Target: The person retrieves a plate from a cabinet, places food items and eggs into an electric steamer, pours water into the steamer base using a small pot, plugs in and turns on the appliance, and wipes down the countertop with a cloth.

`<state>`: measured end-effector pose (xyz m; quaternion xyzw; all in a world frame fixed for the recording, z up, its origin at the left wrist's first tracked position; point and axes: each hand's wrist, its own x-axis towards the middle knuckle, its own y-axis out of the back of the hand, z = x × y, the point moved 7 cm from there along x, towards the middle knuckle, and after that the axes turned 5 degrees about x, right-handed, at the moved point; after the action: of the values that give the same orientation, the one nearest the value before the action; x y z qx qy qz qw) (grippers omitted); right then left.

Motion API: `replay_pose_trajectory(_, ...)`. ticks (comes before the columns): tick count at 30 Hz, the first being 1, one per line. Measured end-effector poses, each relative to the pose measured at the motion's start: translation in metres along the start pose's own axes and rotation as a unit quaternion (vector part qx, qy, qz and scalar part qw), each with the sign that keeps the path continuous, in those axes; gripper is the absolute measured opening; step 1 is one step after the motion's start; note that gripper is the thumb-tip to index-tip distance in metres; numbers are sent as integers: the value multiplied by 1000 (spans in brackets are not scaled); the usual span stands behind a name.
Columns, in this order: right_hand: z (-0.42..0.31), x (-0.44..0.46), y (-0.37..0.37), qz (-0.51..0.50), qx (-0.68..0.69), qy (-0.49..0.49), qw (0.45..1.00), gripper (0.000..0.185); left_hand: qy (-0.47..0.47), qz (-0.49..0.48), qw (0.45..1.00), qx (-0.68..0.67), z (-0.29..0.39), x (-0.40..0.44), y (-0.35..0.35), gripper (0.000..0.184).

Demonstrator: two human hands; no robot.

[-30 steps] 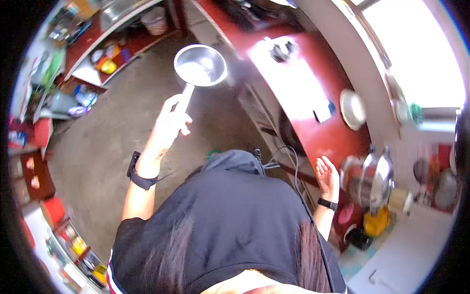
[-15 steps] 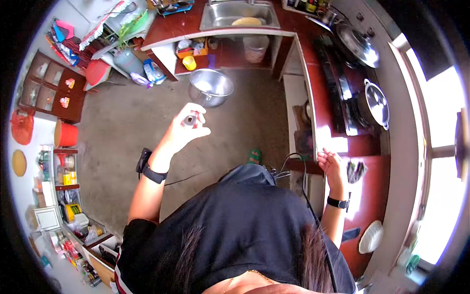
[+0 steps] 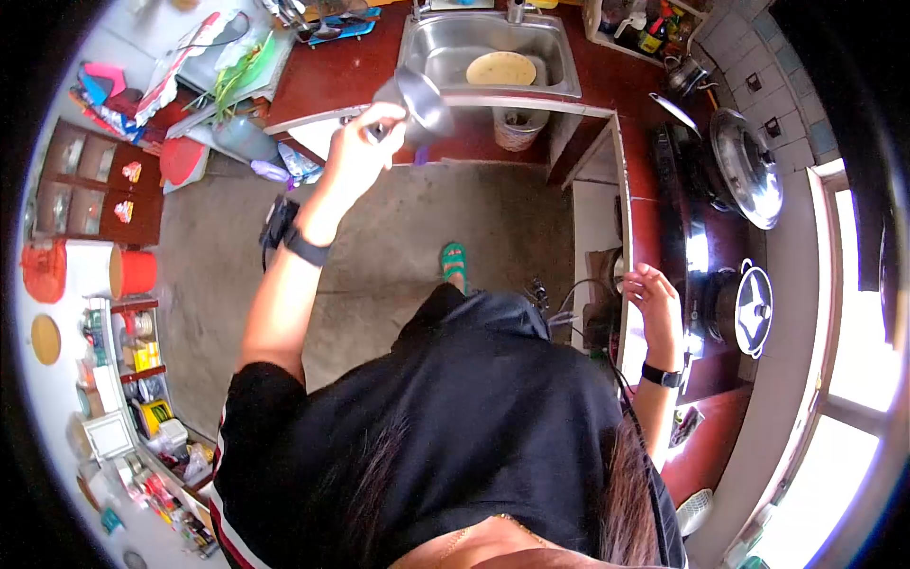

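Note:
My left hand (image 3: pixel 358 156) is closed around the dark handle of a metal saucepan (image 3: pixel 422 106). The saucepan hangs in front of the red counter, close to the sink's front left corner, and looks tilted and slightly blurred. Its inside does not show clearly. My right hand (image 3: pixel 654 292) is off to the right by the counter edge, with its fingers loosely apart and nothing visible in them. A steel sink (image 3: pixel 428 59) is set in the counter ahead, and a round yellowish plate (image 3: pixel 500 68) lies in it.
On the right counter, a black stove (image 3: pixel 669 185) bears a wok with a shiny lid (image 3: pixel 741 163) and a pot with a glass lid (image 3: pixel 754 313). A waste bin (image 3: pixel 518 133) stands under the sink. Shelves with packages line the left. A cable runs beside my right side.
My left hand has carried the saucepan forward and up toward the sink. My body has moved closer to the sink counter, and a green sandal now shows further forward. My right hand stays empty.

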<state>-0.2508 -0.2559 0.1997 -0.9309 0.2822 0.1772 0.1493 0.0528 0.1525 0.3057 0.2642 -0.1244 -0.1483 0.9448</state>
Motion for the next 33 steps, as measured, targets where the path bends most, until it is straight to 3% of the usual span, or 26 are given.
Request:
replay_pose_trajectory(4,-4,49,-29,42,47,-7,998,25,-65,-28,996,58,3,124,11,18)
replay_pose_trajectory(5,-10,56,-39,57,41,-9,998,25,-123,-37,987,95,5,152,13,19)
replay_pose_trajectory(12,-29,118,-76,106,66,-35,991,24,-325,-114,894,287,7,294,-2,26)
replay_pose_trajectory(17,-30,175,-74,94,87,-44,991,24,-344,-145,839,397,1,337,-17,31)
replay_pose_trajectory(24,-76,272,-83,54,96,-11,994,24,-372,-129,802,449,18,372,-25,36)
replay_pose_trajectory(28,-95,291,-96,53,60,-12,997,26,-391,-109,804,435,23,384,-20,33)
replay_pose_trajectory(31,-91,300,-99,60,66,-12,996,26,-314,-118,895,295,16,394,-16,24)
replay_pose_trajectory(33,-88,303,-105,57,81,-19,995,26,-228,-90,962,121,-11,411,-8,17)
